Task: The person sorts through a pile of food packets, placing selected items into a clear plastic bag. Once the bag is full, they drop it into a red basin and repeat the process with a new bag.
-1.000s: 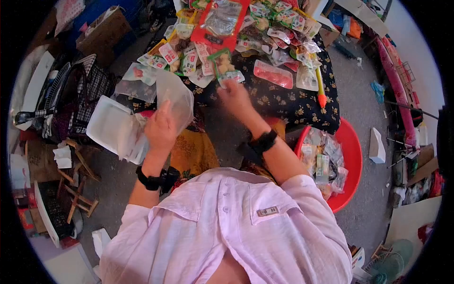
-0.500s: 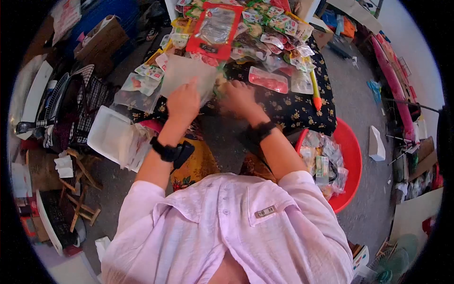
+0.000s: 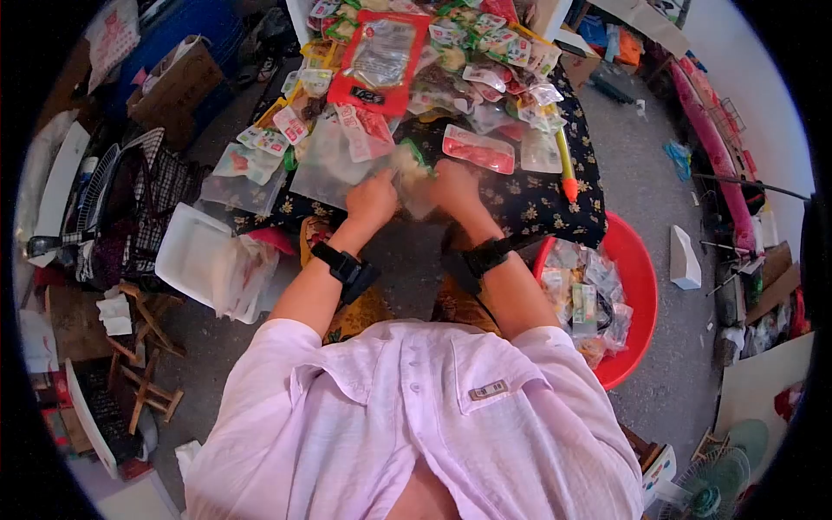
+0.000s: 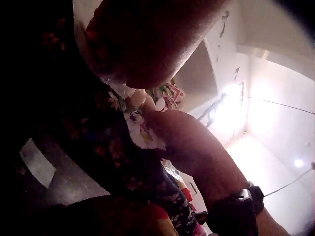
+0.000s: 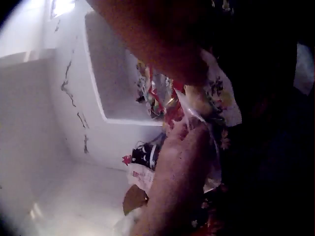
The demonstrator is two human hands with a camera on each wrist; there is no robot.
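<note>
In the head view the left hand [image 3: 373, 199] and right hand [image 3: 457, 186] are close together at the near edge of the flowered cloth [image 3: 555, 204]. Between them is a small green-edged food packet [image 3: 411, 165], pinched by the fingers of both. A clear bag [image 3: 321, 171] lies flat beside the left hand, with a red-and-white packet [image 3: 368, 130] on it. The left wrist view shows the right hand [image 4: 170, 129] at a printed packet [image 4: 142, 132]. In the right wrist view the left hand [image 5: 184, 147] holds clear plastic [image 5: 192, 112].
Many food packets [image 3: 485, 43] and a large red-framed pouch [image 3: 381, 61] cover the far part of the cloth. A red tub [image 3: 640, 321] with packets stands at right, a white tray [image 3: 186, 247] with bags at left. A yellow-green pen-like object [image 3: 565, 165] lies near the right edge.
The left hand has swung from the white tray area rightward to the packet, bringing the clear bag onto the cloth. The right hand has moved slightly right, still with the green-edged packet.
</note>
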